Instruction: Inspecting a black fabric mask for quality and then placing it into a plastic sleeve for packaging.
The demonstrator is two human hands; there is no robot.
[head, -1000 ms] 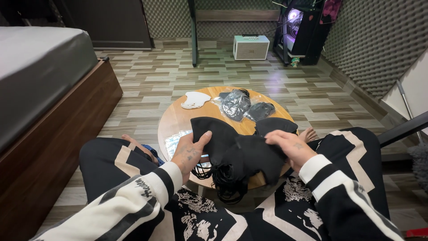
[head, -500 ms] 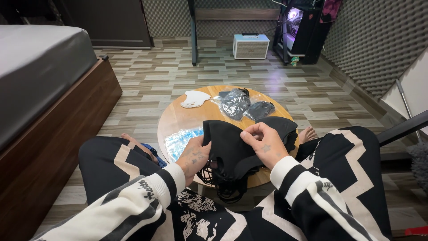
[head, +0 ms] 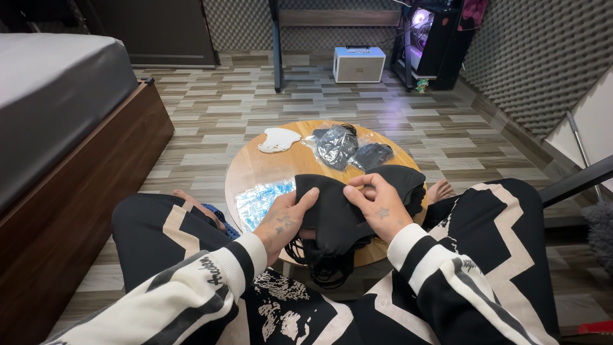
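Note:
A stack of black face masks (head: 332, 214) lies on the near side of a small round wooden table (head: 268, 167), with black ear loops hanging over the table's front edge. My left hand (head: 284, 220) rests on the stack's left part, fingers spread across the top mask. My right hand (head: 377, 203) pinches the top mask's upper edge near the middle. More black masks (head: 408, 182) lie under and to the right of my right hand.
Clear plastic bags of black masks (head: 348, 150) lie at the table's far side, a white mask (head: 278, 139) at its far left, a shiny blue-clear wrapper (head: 262, 199) at its left. A bed (head: 57, 128) stands left, a white speaker (head: 359, 64) and lit computer case beyond.
My right hand has moved left from the stack's right end to its middle, folding the top mask over. My left hand has slid onto the stack from its left edge.

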